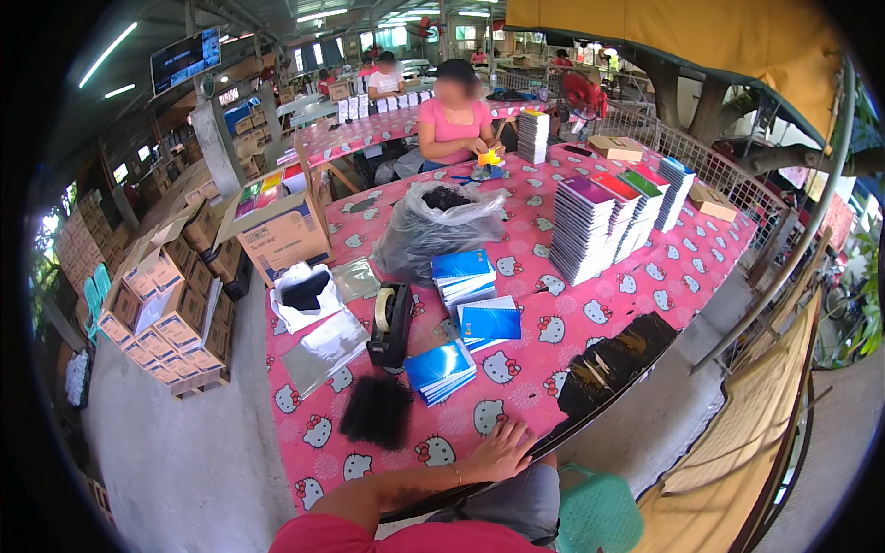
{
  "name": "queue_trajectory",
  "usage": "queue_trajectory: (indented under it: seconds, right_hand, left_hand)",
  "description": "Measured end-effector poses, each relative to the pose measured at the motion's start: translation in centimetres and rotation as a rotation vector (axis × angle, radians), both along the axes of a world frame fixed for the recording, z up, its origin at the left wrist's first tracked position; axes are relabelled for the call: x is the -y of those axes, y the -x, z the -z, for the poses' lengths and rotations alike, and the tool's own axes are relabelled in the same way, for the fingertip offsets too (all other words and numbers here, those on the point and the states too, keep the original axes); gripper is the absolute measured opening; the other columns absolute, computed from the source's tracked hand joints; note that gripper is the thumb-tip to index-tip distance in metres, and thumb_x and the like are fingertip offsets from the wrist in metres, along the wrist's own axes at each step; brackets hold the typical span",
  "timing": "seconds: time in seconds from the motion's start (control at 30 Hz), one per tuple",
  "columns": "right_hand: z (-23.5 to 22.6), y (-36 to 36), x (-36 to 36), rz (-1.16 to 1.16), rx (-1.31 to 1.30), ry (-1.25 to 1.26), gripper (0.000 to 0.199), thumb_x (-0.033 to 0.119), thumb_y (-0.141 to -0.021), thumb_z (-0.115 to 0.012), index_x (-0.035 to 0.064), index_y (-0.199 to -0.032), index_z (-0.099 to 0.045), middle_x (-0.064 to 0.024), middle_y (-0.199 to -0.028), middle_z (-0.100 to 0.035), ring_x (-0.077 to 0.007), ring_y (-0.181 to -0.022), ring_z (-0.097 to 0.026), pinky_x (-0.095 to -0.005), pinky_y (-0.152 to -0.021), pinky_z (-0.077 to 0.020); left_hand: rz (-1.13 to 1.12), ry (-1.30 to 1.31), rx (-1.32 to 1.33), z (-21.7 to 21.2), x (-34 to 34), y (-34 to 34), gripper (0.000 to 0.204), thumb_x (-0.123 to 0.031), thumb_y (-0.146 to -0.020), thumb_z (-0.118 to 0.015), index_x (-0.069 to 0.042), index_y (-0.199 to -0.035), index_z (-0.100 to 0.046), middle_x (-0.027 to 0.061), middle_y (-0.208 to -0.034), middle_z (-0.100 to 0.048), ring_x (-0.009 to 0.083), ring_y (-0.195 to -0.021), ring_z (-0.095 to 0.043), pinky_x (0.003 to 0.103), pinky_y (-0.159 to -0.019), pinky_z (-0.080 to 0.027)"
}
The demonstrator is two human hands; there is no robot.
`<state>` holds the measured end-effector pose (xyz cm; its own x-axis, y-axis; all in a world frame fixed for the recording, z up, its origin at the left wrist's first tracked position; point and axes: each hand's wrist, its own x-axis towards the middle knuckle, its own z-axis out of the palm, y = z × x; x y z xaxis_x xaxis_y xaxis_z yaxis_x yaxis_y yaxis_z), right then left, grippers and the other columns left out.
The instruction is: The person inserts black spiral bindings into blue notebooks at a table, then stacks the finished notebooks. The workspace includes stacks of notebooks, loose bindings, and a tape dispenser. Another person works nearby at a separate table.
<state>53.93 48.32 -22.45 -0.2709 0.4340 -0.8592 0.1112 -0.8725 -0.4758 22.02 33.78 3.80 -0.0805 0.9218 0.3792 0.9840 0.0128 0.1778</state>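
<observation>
My left hand (502, 452) lies palm down with fingers spread at the near edge of the table, on its pink cartoon-cat cover (442, 475). Nothing is in it, and my forearm reaches in from the lower left. My right hand is not in view. Just beyond the left hand are blue-covered notebooks in three stacks: a near one (441, 370), a middle one (490, 323) and a far one (463, 275). Left of them sits a bundle of thin black strands (376, 412), perhaps binding coils. A black tape dispenser (390, 324) stands behind that bundle.
Clear plastic sheets (324, 352), a white bag (304, 297) and a large plastic bag of black material (433, 226) stand left and centre. Tall notebook stacks (583, 230) rise at right. Across the table a person (454, 124) handles something yellow. Cartons (171, 304) fill the left; a green stool (597, 511) is close by.
</observation>
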Motion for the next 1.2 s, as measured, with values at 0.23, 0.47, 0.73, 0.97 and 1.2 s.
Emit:
queue_trajectory:
  seconds: [0.23, 0.47, 0.73, 0.97, 1.2]
  right_hand:
    - [-1.5, 3.4, -4.3, -0.11, 0.023, -0.032, 0.05, 0.058, -0.088, -0.058, 0.0167, -0.114, -0.065, -0.0163, -0.11, -0.067, -0.0325, -0.108, -0.063, -0.0561, -0.101, -0.0426]
    - [-2.8, 5.7, -8.0, -0.196, 0.044, -0.047, 0.051, 0.059, -0.088, -0.057, 0.0167, -0.116, -0.064, -0.0163, -0.111, -0.067, -0.0325, -0.109, -0.062, -0.0554, -0.101, -0.0428]
    - [-3.9, 7.4, -11.8, -0.253, 0.055, -0.087, 0.052, 0.059, -0.088, -0.056, 0.0167, -0.118, -0.063, -0.0163, -0.112, -0.067, -0.0324, -0.11, -0.062, -0.0546, -0.101, -0.043]
    - [-3.9, 8.9, -16.4, -0.303, 0.087, -0.079, 0.053, 0.059, -0.089, -0.055, 0.0167, -0.119, -0.063, -0.0164, -0.113, -0.067, -0.0324, -0.11, -0.062, -0.0539, -0.101, -0.0432]
    - [-4.5, 9.6, -17.6, -0.375, 0.13, -0.102, 0.054, 0.059, -0.089, -0.055, 0.0168, -0.121, -0.062, -0.0164, -0.114, -0.066, -0.0323, -0.111, -0.062, -0.0531, -0.101, -0.0433]
  left_hand:
    - [-0.014, 0.071, 0.006, 0.1, -0.1, 0.2, 0.049, -0.036, -0.089, -0.061, -0.005, -0.126, -0.054, 0.0213, -0.125, -0.048, 0.0375, -0.116, -0.046, 0.053, -0.098, -0.039]
    - [-0.011, 0.03, 0.036, 0.5, -1.0, 0.3, 0.047, -0.04, -0.096, -0.055, -0.004, -0.127, -0.055, 0.0202, -0.123, -0.05, 0.0376, -0.114, -0.047, 0.054, -0.098, -0.039]
    - [-0.11, -0.007, 0.367, 2.3, -13.5, -2.2, 0.051, -0.042, -0.097, -0.054, -0.006, -0.134, -0.053, 0.02, -0.126, -0.052, 0.04, -0.114, -0.05, 0.057, -0.098, -0.04]
    - [-0.124, 0.116, 0.01, 0.7, -14.2, 1.8, 0.063, -0.052, -0.099, -0.044, -0.011, -0.148, -0.043, 0.0272, -0.145, -0.041, 0.0468, -0.129, -0.042, 0.066, -0.101, -0.037]
    - [-0.124, 0.098, 0.023, 0.2, -14.3, 1.7, 0.063, -0.051, -0.099, -0.047, -0.012, -0.148, -0.043, 0.0278, -0.145, -0.041, 0.0471, -0.129, -0.043, 0.066, -0.1, -0.037]
